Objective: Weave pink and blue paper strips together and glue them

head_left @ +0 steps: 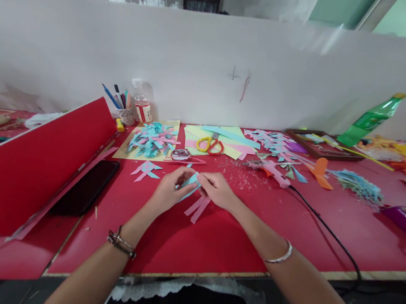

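Between my two hands, over the middle of the red table, is a light blue paper strip with pink strips hanging below it. My left hand pinches the blue paper from the left. On its other side my right hand grips the paper, fingertips pressed together. Just left of my hands lies a woven pink and blue paper fish. Beyond them sit a round clear container, yellow and red handled scissors and a heap of folded blue and pink paper pieces.
A pink glue gun lies right of my hands, its black cord running off the front edge. A red board leans over a black phone at left. A green bottle tilts at back right, near a tray.
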A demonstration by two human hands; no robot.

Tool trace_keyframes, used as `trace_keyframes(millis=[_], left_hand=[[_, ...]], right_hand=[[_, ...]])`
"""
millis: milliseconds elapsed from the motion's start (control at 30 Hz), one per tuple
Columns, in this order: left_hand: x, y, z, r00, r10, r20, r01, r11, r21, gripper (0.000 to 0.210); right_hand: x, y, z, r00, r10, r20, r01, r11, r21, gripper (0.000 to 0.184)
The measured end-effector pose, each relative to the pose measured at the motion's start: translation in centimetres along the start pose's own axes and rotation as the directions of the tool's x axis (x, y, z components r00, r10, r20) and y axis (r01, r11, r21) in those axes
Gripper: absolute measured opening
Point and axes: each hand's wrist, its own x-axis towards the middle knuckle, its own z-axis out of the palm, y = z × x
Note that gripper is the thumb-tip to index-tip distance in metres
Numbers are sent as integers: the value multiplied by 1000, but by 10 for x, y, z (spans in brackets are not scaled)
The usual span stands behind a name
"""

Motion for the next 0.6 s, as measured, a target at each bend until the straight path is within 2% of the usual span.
trace_keyframes(millis=[167, 300, 367, 467, 567, 600], left_hand=[[0, -2, 0, 993, -95, 71, 99, 994, -51, 29], [0, -2, -4, 972, -179, 149, 197, 973, -117, 31], [0, -2, -6, 969, -190, 156, 213, 966, -147, 31], [0, 0, -10, 957, -189, 220, 236, 949, -209, 28], [0, 1, -12, 930, -182, 320, 268, 931, -249, 28], [0, 1, -12, 929, -191, 318, 278, 926, -255, 30]], right_hand=[[0, 4, -2, 999, 23, -38, -22, 999, 40, 39], [2, 10, -4, 988, 132, -78, -110, 967, 231, 37], [4, 13, -6, 969, 203, -141, -131, 907, 400, 36], [9, 15, -12, 920, 300, -251, -76, 766, 638, 35], [11, 12, -22, 871, 418, -258, -53, 602, 797, 34], [11, 11, -24, 864, 445, -237, -57, 554, 830, 35]])
